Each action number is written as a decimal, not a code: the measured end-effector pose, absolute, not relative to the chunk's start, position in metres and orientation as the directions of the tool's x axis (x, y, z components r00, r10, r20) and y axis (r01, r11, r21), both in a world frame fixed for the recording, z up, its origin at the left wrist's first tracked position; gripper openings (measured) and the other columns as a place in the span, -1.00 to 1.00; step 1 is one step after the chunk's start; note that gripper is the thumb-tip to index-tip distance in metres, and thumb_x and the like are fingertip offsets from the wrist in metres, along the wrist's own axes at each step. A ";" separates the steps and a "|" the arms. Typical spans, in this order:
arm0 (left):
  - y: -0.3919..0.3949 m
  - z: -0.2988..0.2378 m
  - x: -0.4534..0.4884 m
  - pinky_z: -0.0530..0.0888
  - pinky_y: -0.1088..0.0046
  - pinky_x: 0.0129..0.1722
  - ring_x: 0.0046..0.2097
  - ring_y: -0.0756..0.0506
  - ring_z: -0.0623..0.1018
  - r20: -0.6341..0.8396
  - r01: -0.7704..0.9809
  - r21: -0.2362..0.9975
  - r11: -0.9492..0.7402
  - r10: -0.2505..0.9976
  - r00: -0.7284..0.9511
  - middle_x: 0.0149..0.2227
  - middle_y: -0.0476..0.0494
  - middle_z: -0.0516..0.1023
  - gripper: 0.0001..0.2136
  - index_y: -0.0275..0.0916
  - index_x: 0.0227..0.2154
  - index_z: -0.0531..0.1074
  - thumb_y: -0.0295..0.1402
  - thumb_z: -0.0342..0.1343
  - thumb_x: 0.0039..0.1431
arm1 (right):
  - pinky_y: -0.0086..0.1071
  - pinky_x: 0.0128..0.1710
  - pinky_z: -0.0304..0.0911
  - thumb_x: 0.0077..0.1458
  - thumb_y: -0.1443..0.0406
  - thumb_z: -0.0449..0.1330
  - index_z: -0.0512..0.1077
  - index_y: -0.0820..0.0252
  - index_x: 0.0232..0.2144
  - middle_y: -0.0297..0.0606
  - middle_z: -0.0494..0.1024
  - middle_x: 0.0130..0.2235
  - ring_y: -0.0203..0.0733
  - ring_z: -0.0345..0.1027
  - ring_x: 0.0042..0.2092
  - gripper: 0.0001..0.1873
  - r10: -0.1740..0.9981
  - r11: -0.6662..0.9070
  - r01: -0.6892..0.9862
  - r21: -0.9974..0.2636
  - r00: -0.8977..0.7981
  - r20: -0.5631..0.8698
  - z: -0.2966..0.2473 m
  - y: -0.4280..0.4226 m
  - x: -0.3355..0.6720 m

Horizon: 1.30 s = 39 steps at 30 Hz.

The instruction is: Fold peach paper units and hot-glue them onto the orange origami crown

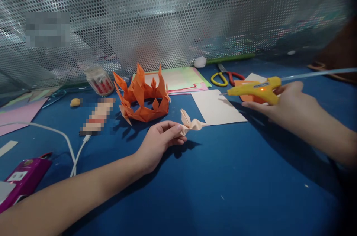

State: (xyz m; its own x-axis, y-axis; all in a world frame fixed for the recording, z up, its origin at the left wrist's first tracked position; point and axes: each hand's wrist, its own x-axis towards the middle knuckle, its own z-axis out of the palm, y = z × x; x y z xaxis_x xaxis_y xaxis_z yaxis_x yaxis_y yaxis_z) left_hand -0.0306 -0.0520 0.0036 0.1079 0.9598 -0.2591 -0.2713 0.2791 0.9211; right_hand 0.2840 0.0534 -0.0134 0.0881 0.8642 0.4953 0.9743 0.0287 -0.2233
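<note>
Between the thumb and fingers of my left hand (163, 135) is a small folded piece of cream paper (193, 124), with one pointed flap standing up and a thin tip pointing right. My right hand (290, 100) grips a yellow hot glue gun (252, 90) with a lit orange light and a long clear glue stick (318, 73) out of its back. Its nozzle points left, over a cream paper sheet (219, 107) and apart from the folded piece. Behind my left hand stands an orange folded-paper crown (145, 111) with upright points.
Scissors (231, 76) with yellow and red handles, stacked coloured paper (173, 78) and a glass jar (99, 81) lie toward the perforated metal screen (173, 16). A white cable (65, 135) crosses the left side near a purple box (28, 176). Orange paper (248, 97) lies behind the glue gun.
</note>
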 end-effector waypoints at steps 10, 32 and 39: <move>-0.059 0.011 -0.032 0.41 0.52 -0.27 -0.39 0.03 0.46 -0.190 -0.223 0.945 0.239 0.957 0.220 -0.47 0.00 0.54 -0.54 -0.26 -0.52 0.57 0.02 0.53 -0.28 | -0.11 -0.15 0.37 -0.14 -0.33 0.21 0.58 0.15 -0.36 -0.08 0.61 -0.29 0.02 0.47 -0.22 -0.30 0.967 0.194 0.505 -0.841 -0.244 0.076 0.017 -0.005 0.198; -0.064 0.016 -0.038 0.31 0.50 -0.22 -0.31 -0.01 0.35 -0.039 -0.138 0.986 0.094 0.932 0.359 -0.31 -0.03 0.41 -0.57 -0.26 -0.53 0.51 0.05 0.43 -0.07 | -0.43 -0.38 0.31 -0.26 0.02 0.56 0.58 0.15 -0.46 -0.33 0.57 -0.47 -0.30 0.42 -0.43 -0.58 0.851 -0.252 -0.126 -0.959 -0.500 -0.158 0.011 -0.043 0.161; -0.062 0.014 -0.039 0.31 0.48 -0.20 -0.29 -0.02 0.35 -0.029 -0.104 0.992 0.076 0.918 0.395 -0.33 -0.02 0.36 -0.54 -0.26 -0.54 0.47 0.08 0.41 -0.06 | -0.46 -0.40 0.23 -0.21 0.01 0.55 0.58 0.16 -0.45 -0.36 0.58 -0.46 -0.35 0.36 -0.44 -0.59 0.868 -0.153 -0.151 -0.977 -0.493 -0.060 0.006 -0.044 0.163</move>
State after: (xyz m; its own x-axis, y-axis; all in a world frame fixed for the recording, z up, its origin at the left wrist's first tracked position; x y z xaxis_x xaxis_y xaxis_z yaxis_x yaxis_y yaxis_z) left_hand -0.0391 -0.0623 0.0136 0.3946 0.9184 -0.0285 -0.1041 0.0755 0.9917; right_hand 0.1633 -0.0444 0.0057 -0.4932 0.8678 -0.0601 -0.1510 -0.1534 -0.9766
